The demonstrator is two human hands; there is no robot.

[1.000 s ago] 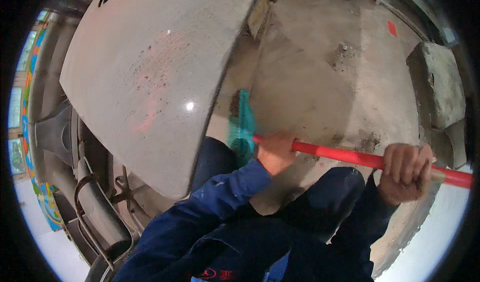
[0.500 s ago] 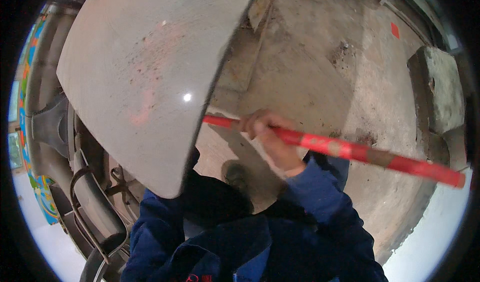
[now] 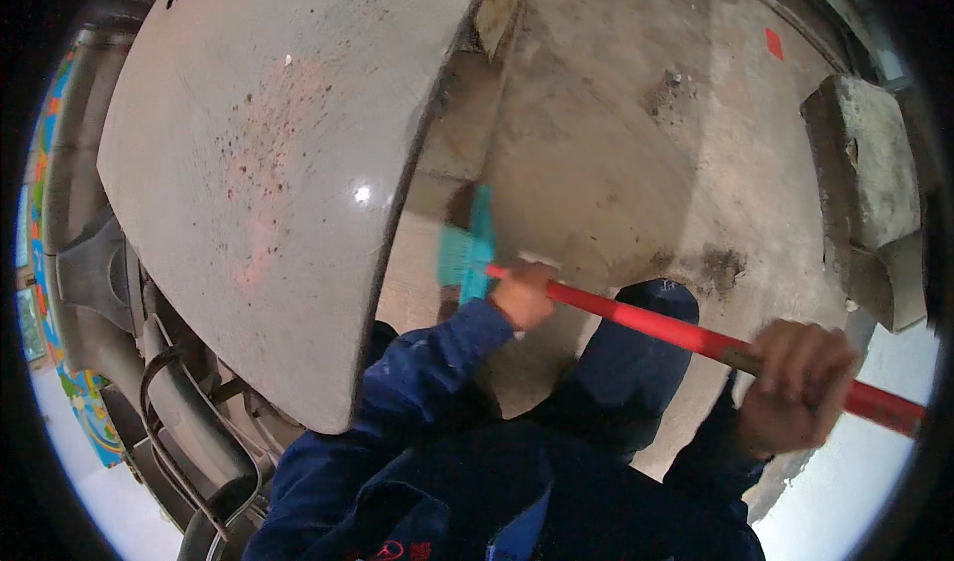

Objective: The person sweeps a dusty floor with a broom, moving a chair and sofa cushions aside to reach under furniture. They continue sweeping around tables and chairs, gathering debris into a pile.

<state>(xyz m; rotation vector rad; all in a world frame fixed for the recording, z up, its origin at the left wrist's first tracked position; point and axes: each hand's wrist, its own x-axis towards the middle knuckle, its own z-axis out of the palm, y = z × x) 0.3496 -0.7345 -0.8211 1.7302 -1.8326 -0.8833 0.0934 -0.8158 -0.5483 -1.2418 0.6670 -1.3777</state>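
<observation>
A broom (image 3: pixel 651 324) with a red handle crosses in front of me, its worn end reaching off to the right. The turquoise broom head (image 3: pixel 475 243) hangs beside the table edge, blurred by motion. My left hand (image 3: pixel 525 298) wraps round the handle close to the head. Farther right along the handle, the fingers of my right hand (image 3: pixel 798 384) are closed on it. To my left is a grey-white tabletop (image 3: pixel 298 342), with dark crumbs and specks (image 3: pixel 258 149) scattered over a reddish stain.
Dark chairs (image 3: pixel 189 392) with curved metal arms stand left of the table. The concrete floor (image 3: pixel 596 144) carries dark dirt patches (image 3: pixel 720 268) and a small red square (image 3: pixel 774 44). A worn, pale block-like piece of furniture (image 3: pixel 879 154) stands at the right.
My left hand has come into view and now grips the handle. My right hand has slid toward the handle's right end. The turquoise head has emerged from behind the table.
</observation>
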